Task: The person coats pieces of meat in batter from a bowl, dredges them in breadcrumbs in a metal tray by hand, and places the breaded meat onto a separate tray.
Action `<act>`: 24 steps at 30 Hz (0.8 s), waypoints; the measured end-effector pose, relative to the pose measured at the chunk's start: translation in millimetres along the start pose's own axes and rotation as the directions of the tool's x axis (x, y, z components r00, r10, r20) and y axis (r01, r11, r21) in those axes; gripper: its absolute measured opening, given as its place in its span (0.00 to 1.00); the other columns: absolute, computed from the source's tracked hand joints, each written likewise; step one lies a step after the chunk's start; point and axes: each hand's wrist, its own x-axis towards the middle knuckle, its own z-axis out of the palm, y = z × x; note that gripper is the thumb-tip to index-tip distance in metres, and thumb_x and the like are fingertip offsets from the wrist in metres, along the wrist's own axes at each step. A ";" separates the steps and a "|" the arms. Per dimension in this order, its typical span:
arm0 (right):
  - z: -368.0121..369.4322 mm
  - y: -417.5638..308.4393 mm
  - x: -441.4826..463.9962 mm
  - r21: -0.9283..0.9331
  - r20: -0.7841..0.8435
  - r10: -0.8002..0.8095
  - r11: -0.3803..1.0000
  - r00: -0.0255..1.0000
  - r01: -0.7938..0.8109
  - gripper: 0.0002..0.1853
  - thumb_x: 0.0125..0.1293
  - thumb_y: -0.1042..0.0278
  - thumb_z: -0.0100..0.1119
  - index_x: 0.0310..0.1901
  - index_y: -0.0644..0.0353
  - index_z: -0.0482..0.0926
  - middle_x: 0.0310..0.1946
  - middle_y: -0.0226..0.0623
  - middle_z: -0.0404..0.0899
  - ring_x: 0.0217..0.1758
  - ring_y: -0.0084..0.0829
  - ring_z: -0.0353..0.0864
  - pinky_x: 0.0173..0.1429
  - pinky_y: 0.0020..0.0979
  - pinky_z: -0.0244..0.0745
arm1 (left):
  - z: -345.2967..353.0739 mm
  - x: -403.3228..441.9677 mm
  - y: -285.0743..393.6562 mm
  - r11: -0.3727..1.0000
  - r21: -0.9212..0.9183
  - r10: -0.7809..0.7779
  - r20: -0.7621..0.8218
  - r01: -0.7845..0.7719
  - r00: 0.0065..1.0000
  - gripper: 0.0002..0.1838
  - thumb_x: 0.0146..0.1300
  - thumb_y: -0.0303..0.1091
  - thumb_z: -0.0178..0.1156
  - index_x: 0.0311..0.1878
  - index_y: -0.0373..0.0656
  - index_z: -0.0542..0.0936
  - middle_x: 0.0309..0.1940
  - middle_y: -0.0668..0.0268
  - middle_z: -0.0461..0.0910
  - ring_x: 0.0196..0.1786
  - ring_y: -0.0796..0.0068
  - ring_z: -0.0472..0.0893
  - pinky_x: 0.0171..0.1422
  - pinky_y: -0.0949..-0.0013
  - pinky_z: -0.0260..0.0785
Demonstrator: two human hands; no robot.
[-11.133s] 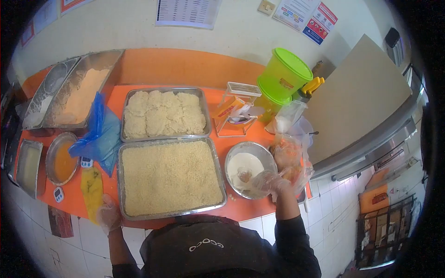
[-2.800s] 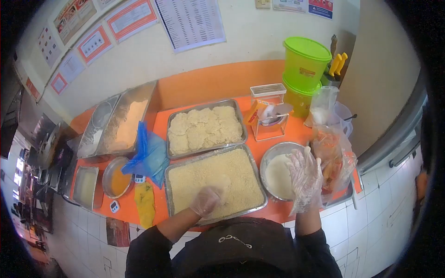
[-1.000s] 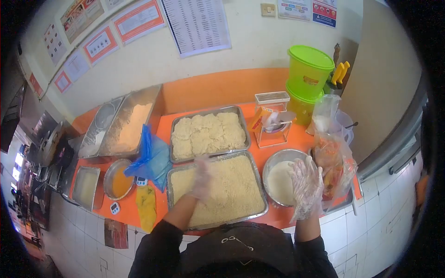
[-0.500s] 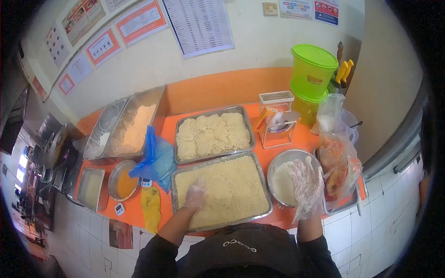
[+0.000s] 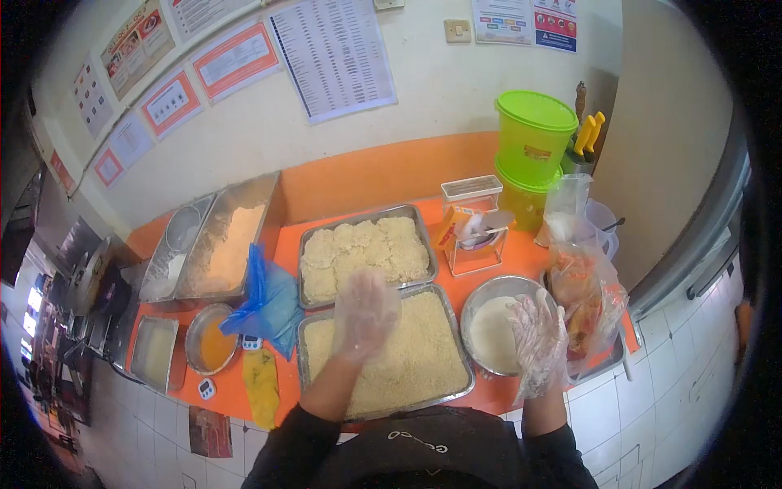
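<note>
My left hand (image 5: 366, 316), in a thin clear plastic glove, is raised over the back of a tray of breadcrumbs (image 5: 423, 354). Its fingers are stretched out with nothing in them. Behind it, a second metal tray (image 5: 430, 244) bears several crumb-coated pieces (image 5: 371, 244) laid close together. My right hand (image 5: 539, 346), in a glove smeared with white batter, hovers at the right side of a round metal bowl of batter (image 5: 491, 338). Its fingers point up and apart, holding nothing.
A blue plastic bag (image 5: 281, 297), yellow cloth (image 5: 261, 387) and orange liquid bowl (image 5: 218, 346) sit left. Further back are deep metal pans (image 5: 236, 248). Bagged meat (image 5: 582, 297), green tubs (image 5: 533, 134), a white wire rack (image 5: 474, 261) and yellow-handled knives (image 5: 590, 134) stand right.
My left hand has lifted from the breadcrumbs and moved away from me, toward the coated pieces. My right hand stays beside the batter bowl. The camera view has shifted slightly.
</note>
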 end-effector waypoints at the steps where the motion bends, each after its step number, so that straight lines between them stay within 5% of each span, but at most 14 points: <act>1: -1.8 0.4 2.7 -0.006 0.001 -0.005 1.000 1.000 0.005 0.34 0.71 0.43 0.42 0.71 0.57 0.55 0.68 0.50 0.55 0.69 0.45 0.58 0.70 0.43 0.56 | 15.3 -11.9 -12.8 0.971 0.237 0.027 0.031 -0.034 0.999 0.34 0.62 0.53 0.52 0.65 0.38 0.66 0.66 0.50 0.62 0.71 0.50 0.57 0.75 0.52 0.44; 3: -2.6 1.4 3.6 0.012 0.006 0.006 1.000 1.000 -0.006 0.34 0.71 0.43 0.42 0.71 0.57 0.56 0.67 0.50 0.56 0.69 0.46 0.58 0.70 0.43 0.56 | 47.4 -38.3 -41.1 0.578 0.807 0.055 0.105 -0.117 0.993 0.35 0.61 0.54 0.52 0.66 0.39 0.66 0.68 0.52 0.61 0.72 0.52 0.56 0.75 0.53 0.44; 4: -2.2 1.9 5.5 0.020 0.017 0.011 1.000 1.000 -0.011 0.34 0.71 0.43 0.42 0.71 0.57 0.56 0.67 0.50 0.56 0.69 0.46 0.58 0.70 0.43 0.56 | 52.0 -38.9 -48.4 0.398 0.906 0.083 0.122 -0.146 0.989 0.36 0.61 0.54 0.52 0.67 0.40 0.66 0.69 0.53 0.60 0.73 0.53 0.55 0.75 0.54 0.44; 5: 0.1 2.6 3.1 0.035 0.019 0.015 0.999 1.000 -0.015 0.33 0.71 0.44 0.42 0.69 0.58 0.58 0.66 0.49 0.59 0.68 0.45 0.60 0.69 0.42 0.59 | 47.8 -44.9 -36.1 0.626 0.770 0.038 0.131 -0.126 0.991 0.36 0.61 0.54 0.53 0.67 0.40 0.66 0.70 0.54 0.60 0.73 0.54 0.55 0.75 0.55 0.45; 6: 6.2 3.2 2.4 0.048 0.027 0.020 0.999 0.999 -0.022 0.32 0.71 0.44 0.43 0.68 0.58 0.60 0.64 0.48 0.61 0.66 0.44 0.63 0.67 0.40 0.63 | 58.8 -50.3 -64.9 0.904 0.426 -0.017 0.100 -0.028 0.995 0.33 0.63 0.52 0.51 0.66 0.40 0.68 0.67 0.52 0.63 0.70 0.55 0.60 0.71 0.55 0.52; 7: 10.6 2.7 2.8 0.066 0.040 0.020 0.998 0.999 -0.022 0.31 0.71 0.45 0.43 0.67 0.59 0.62 0.62 0.47 0.63 0.65 0.43 0.65 0.66 0.39 0.66 | 75.4 -48.9 -117.7 0.998 -0.003 -0.069 0.090 0.069 0.994 0.31 0.65 0.51 0.48 0.65 0.39 0.69 0.65 0.51 0.66 0.68 0.57 0.66 0.67 0.55 0.59; 9: 15.0 0.9 1.1 0.052 0.058 0.019 0.998 0.998 -0.022 0.31 0.71 0.44 0.42 0.67 0.59 0.62 0.63 0.47 0.63 0.66 0.43 0.64 0.66 0.39 0.65 | 62.9 -38.6 -144.5 0.991 -0.127 -0.012 0.208 0.040 0.978 0.31 0.67 0.53 0.46 0.62 0.37 0.71 0.61 0.49 0.71 0.63 0.57 0.72 0.62 0.56 0.67; 11: 13.5 1.5 -1.2 0.040 0.058 0.015 0.999 0.998 -0.018 0.31 0.71 0.44 0.42 0.67 0.59 0.62 0.63 0.48 0.63 0.66 0.44 0.64 0.67 0.39 0.64 | 16.9 -15.4 -102.6 0.859 0.431 0.047 0.471 -0.277 0.881 0.35 0.65 0.59 0.46 0.60 0.36 0.73 0.56 0.49 0.75 0.58 0.53 0.75 0.60 0.57 0.68; 14: 13.2 -1.1 -1.4 0.029 0.044 0.012 1.000 0.999 -0.013 0.32 0.71 0.44 0.42 0.68 0.59 0.62 0.64 0.49 0.62 0.65 0.44 0.64 0.67 0.39 0.64 | -21.8 7.6 -3.8 0.833 0.551 -0.410 0.549 0.053 0.728 0.31 0.61 0.51 0.55 0.63 0.42 0.72 0.54 0.48 0.77 0.57 0.52 0.76 0.62 0.60 0.66; 16: 18.4 -1.3 -4.6 0.054 0.013 0.018 0.998 1.000 -0.019 0.32 0.71 0.44 0.42 0.68 0.59 0.62 0.63 0.49 0.63 0.65 0.44 0.65 0.67 0.39 0.64 | -18.0 18.2 -9.4 0.818 0.570 -0.434 0.700 -0.078 0.566 0.27 0.61 0.47 0.56 0.61 0.45 0.74 0.55 0.50 0.77 0.57 0.56 0.76 0.61 0.62 0.67; 17: 17.1 -1.6 -5.3 0.039 0.019 0.023 0.999 1.000 -0.023 0.32 0.71 0.44 0.42 0.68 0.58 0.62 0.63 0.48 0.63 0.65 0.44 0.65 0.67 0.39 0.64 | -15.9 19.9 -10.0 0.812 0.565 -0.445 0.762 -0.146 0.471 0.25 0.61 0.46 0.56 0.60 0.47 0.75 0.55 0.51 0.76 0.57 0.59 0.76 0.61 0.62 0.68; 20: 12.0 -3.5 -7.1 0.009 0.033 0.014 1.000 0.999 -0.015 0.32 0.71 0.44 0.42 0.69 0.57 0.61 0.63 0.47 0.63 0.65 0.43 0.65 0.67 0.39 0.64 | -33.4 9.6 2.4 0.979 0.201 -0.138 0.771 -0.033 0.621 0.21 0.62 0.43 0.58 0.58 0.51 0.77 0.52 0.54 0.79 0.53 0.64 0.79 0.59 0.65 0.71; 23: 9.2 -5.3 -9.4 -0.001 0.029 -0.002 1.000 1.000 0.002 0.32 0.71 0.44 0.42 0.69 0.57 0.61 0.63 0.47 0.63 0.65 0.43 0.65 0.67 0.39 0.64 | -40.4 -1.5 -9.6 0.989 -0.105 0.149 0.656 -0.106 0.740 0.17 0.63 0.40 0.60 0.54 0.50 0.79 0.46 0.60 0.82 0.48 0.68 0.81 0.56 0.66 0.73; 24: 7.5 -6.1 -8.6 -0.005 0.025 -0.004 1.000 1.000 0.005 0.32 0.71 0.44 0.42 0.69 0.57 0.61 0.63 0.47 0.63 0.65 0.43 0.65 0.67 0.38 0.64 | -41.4 -6.0 -13.5 0.974 -0.178 0.015 0.665 0.139 0.747 0.17 0.62 0.39 0.61 0.54 0.49 0.79 0.45 0.61 0.82 0.46 0.70 0.81 0.54 0.67 0.74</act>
